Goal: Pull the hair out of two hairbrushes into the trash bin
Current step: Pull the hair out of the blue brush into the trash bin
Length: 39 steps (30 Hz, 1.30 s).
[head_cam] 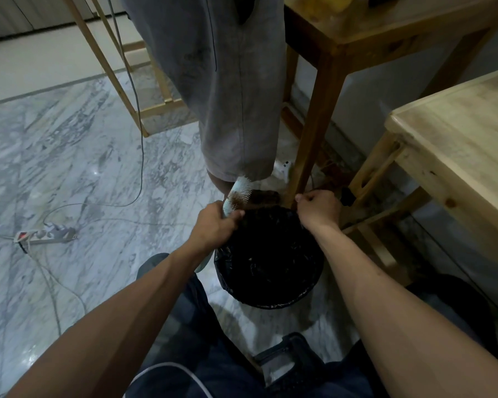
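Note:
A round trash bin (308,291) lined with a black bag stands on the marble floor in front of me. My left hand (214,225) grips a light blue hairbrush (237,193) by its lower part, at the bin's far left rim, with the bristles facing right and brownish hair caught among them. My right hand (318,209) is closed into a loose fist over the bin's far right rim; whether it pinches any hair is too small to tell. No other brush shows in view.
Another person's leg in grey trousers (236,96) stands just behind the bin. A wooden stool leg (314,133) rises at the back right, a light wooden table (454,145) at right. A power strip (45,235) and cables lie on the floor at left.

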{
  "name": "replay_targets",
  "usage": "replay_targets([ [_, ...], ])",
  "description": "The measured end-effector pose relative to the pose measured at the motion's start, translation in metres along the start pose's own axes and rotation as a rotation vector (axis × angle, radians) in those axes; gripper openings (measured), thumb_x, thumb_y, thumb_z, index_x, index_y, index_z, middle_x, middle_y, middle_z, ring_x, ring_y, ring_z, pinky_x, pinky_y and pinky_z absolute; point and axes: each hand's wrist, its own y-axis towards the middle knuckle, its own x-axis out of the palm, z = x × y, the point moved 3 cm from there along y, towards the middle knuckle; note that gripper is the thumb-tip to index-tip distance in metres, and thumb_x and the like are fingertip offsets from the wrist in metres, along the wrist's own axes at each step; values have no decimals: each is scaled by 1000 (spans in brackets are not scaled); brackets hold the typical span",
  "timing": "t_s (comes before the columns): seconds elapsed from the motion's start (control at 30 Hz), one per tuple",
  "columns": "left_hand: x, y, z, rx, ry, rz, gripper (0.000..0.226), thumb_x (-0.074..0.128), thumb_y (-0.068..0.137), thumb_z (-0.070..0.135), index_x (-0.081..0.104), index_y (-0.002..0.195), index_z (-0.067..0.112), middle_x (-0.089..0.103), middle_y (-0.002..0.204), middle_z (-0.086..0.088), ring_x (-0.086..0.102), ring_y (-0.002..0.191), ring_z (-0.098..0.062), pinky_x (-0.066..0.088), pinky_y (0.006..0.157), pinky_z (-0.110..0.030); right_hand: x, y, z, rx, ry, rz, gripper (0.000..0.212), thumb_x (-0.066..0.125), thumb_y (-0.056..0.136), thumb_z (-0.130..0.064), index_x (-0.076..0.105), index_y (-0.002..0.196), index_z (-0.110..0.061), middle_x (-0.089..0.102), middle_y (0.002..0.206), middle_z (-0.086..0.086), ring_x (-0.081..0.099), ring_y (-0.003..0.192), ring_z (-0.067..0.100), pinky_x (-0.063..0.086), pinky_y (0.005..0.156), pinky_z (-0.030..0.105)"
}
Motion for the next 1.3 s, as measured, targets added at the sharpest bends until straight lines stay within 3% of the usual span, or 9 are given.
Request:
replay_targets([
  [0.23, -35, -2, -19, -65, 39, 79, 32, 68, 100, 38, 62, 89, 8, 81, 84, -10, 62, 66, -11, 43, 59, -30, -24, 1, 10, 58, -127, 70, 28, 51, 106, -19, 72, 109, 0, 68, 100, 10, 58, 87, 25, 43, 76, 32],
  [0.4, -14, -13, -7, -62, -313, -50, 24, 68, 101, 32, 62, 95, 10, 76, 88, -22, 57, 51, -15, 52, 50, -29, -2, -12, 18, 82, -376, -1, 21, 53, 105, -24, 71, 103, -12, 68, 110, 12, 65, 106, 34, 43, 74, 34],
  [0.5, -6, -16, 3, -47, -323, -74, 23, 63, 104, 34, 58, 97, 13, 65, 81, -13, 56, 53, -18, 50, 45, -29, -2, -14, 28, 44, -526, -59, 19, 54, 105, -24, 67, 97, -14, 66, 101, 9, 65, 100, 33, 43, 74, 36],
  [0.63, -23, -3, -4, -76, -365, 115, 28, 61, 103, 41, 51, 93, 17, 56, 74, -9, 46, 47, -15, 39, 46, -30, -9, -12, 51, 33, -633, -62, 19, 55, 102, -19, 71, 97, -10, 64, 92, 8, 61, 85, 28, 52, 74, 36],
  [0.8, -48, 9, -13, -94, -300, 229, 36, 60, 94, 56, 50, 91, 22, 54, 75, -5, 48, 63, -23, 42, 61, -40, -3, -13, 58, -32, -824, -65, 21, 49, 103, -12, 70, 101, -10, 70, 103, 10, 67, 97, 31, 50, 73, 38],
  [1.0, -51, 8, -4, -118, -529, 411, 34, 58, 100, 44, 49, 92, 12, 45, 62, -2, 42, 47, -18, 36, 44, -29, 8, -13, 68, -128, -1161, -139, 31, 46, 99, -1, 73, 96, -16, 73, 106, 3, 71, 99, 24, 45, 67, 32],
  [1.13, -88, 10, -20, -178, -442, 551, 46, 57, 97, 50, 57, 99, 4, 58, 75, -11, 55, 60, -26, 47, 54, -34, 6, -9, 75, -140, -1138, -159, 31, 45, 99, -1, 73, 93, -15, 73, 105, 4, 71, 98, 26, 46, 68, 32],
  [1.23, -65, 1, -19, -117, -278, 336, 45, 61, 95, 54, 58, 107, 11, 67, 88, -14, 61, 71, -29, 56, 63, -46, 23, -8, 55, -163, -927, -296, 23, 46, 104, -10, 67, 92, -12, 69, 109, 8, 67, 100, 30, 52, 77, 36],
  [1.3, -37, -9, -14, -83, -234, 185, 39, 65, 95, 53, 58, 104, 16, 70, 88, -13, 61, 67, -26, 55, 64, -46, 36, -7, 40, -126, -673, -454, 24, 49, 106, -18, 70, 107, -8, 67, 116, 14, 65, 102, 33, 55, 86, 40],
])
